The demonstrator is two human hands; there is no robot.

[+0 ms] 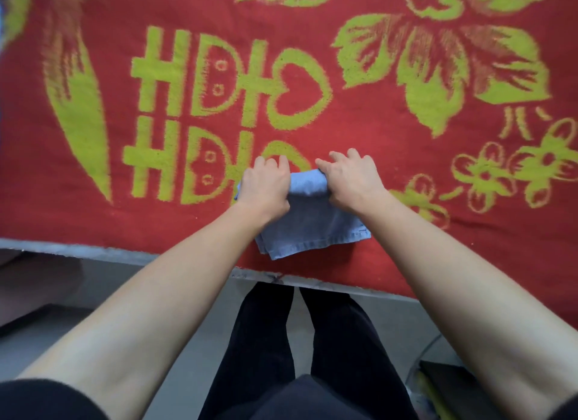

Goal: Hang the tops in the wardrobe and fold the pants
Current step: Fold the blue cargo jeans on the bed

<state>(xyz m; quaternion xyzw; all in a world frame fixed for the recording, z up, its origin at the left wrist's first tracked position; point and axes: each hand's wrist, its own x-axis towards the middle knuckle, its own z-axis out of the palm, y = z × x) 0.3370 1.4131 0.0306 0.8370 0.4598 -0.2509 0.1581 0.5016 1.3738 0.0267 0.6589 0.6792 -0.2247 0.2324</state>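
A red blanket (375, 132) patterned with yellow-green flowers and characters covers the bed, whose grey edge (93, 252) runs above a pale grey floor (200, 326). Folded light-blue pants (309, 229) lie on the blanket near that edge. The left hand (264, 185) and right hand (352, 180) curl their fingers round the pants' far fold, gripping it.

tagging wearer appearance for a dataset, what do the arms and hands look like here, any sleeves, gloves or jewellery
Both forearms are bare up to black sleeves, the left sleeve and right sleeve showing only at the bottom corners. The left hand and right hand wear no gloves; no rings, watch or bracelet show.
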